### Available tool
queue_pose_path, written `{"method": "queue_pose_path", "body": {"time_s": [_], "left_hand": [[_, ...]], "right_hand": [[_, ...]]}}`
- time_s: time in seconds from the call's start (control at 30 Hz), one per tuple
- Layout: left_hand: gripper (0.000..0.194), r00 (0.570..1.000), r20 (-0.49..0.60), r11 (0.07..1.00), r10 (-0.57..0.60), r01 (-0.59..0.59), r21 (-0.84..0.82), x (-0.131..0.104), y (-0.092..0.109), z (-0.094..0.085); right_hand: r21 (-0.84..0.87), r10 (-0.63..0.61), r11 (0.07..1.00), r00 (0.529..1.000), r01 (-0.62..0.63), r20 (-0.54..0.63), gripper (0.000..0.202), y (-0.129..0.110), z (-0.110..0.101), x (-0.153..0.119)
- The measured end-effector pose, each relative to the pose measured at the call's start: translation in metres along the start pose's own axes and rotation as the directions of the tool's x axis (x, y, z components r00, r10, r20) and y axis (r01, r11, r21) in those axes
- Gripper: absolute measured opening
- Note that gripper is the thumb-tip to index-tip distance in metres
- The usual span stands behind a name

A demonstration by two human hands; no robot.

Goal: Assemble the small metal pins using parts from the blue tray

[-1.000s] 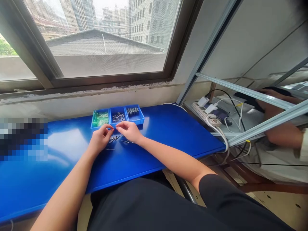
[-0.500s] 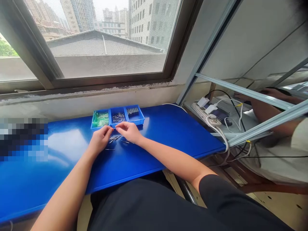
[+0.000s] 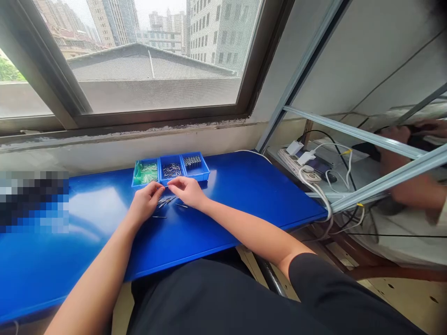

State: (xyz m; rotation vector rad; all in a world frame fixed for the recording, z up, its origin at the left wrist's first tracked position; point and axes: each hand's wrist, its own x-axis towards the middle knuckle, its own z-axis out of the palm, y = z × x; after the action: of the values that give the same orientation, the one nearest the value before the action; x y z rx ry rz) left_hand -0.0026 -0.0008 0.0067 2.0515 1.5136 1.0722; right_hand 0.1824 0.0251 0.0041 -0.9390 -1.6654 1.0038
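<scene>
- Table (image 3: 251, 195) with blue shiny top is set below a screened window (image 3: 157, 88); its far edge is placed along the wall.
- Near the far edge, three blue bins (image 3: 201, 177) are lined side by side. In the left one green plastic (image 3: 138, 169) and pale pieces (image 3: 149, 172) are kept, in the middle one metal pins (image 3: 171, 169), in the right one metal cylinders (image 3: 192, 161).
- Beyond the right edge, a metal frame (image 3: 352, 130) and a power strip (image 3: 301, 166) with white plugs are seen; cables (image 3: 323, 197) are hung beside the near right corner.
- Both forearms are stretched in over the near edge. The left hand (image 3: 145, 202) and the right hand (image 3: 186, 190) are brought close together before the middle bin, with bent fingers.
- In each hand, thumb and index finger are pinched on a small piece (image 3: 166, 187), held between the two hands; what it is cannot be told.
- Loose pins (image 3: 166, 201) are scattered on the table below the hands, partly covered by them; one single pin (image 3: 159, 217) is laid nearer to the near edge.
- At the left edge of view, part of the table is hidden by a pixelated patch (image 3: 33, 201).
- At far right, the arm of another person (image 3: 412, 186) is blurred and cut off.
</scene>
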Motion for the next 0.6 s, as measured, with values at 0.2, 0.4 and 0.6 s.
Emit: {"method": "queue_pose_path", "body": {"time_s": [0.2, 0.4, 0.6], "left_hand": [[0.033, 1.000, 0.025, 1.000, -0.012, 0.012, 0.020, 0.000, 0.000, -0.001], [0.026, 1.000, -0.013, 1.000, 0.011, -0.011, -0.026, -0.002, 0.002, 0.001], [0.022, 1.000, -0.012, 0.999, 0.009, -0.009, -0.034, -0.001, 0.002, 0.001]], "right_hand": [[0.027, -0.004, 1.000, 1.000, 0.004, 0.012, 0.013, 0.000, 0.001, 0.000], [0.080, 0.063, 0.995, 0.998, -0.064, 0.007, 0.017, 0.009, 0.001, 0.004], [0.037, 0.027, 0.999, 1.000, -0.027, 0.008, 0.015, 0.006, 0.001, 0.003]]}}
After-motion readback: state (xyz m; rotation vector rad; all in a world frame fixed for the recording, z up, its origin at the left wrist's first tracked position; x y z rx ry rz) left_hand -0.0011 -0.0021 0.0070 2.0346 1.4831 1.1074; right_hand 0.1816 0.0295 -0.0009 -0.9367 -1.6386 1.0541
